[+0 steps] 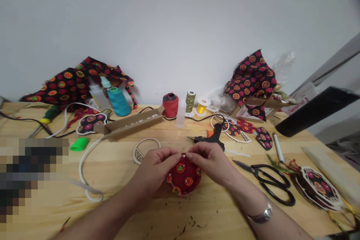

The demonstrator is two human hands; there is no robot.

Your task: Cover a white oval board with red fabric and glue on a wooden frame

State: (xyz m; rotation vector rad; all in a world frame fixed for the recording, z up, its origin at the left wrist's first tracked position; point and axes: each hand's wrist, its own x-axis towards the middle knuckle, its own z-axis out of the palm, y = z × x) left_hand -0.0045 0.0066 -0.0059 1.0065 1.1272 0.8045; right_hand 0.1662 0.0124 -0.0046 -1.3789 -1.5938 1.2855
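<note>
A small round red fabric piece (184, 180) with orange and green circle prints lies on the wooden table (168, 213) in front of me. My left hand (154, 167) holds its left edge, fingers closed. My right hand (209, 161) pinches its top edge. Between my two thumbs and forefingers sits a tiny white bead or pin head (183, 155). A silver bracelet (261, 213) circles my right wrist.
Black scissors (270, 182) lie at the right, a black glue gun (212, 137) behind my hands. Thread spools (170, 105), a teal cone (118, 101), bottles, a long cardboard box (131, 123), patterned cloth (251, 77), wooden frames (142, 149) and a white cable (84, 168) crowd the back.
</note>
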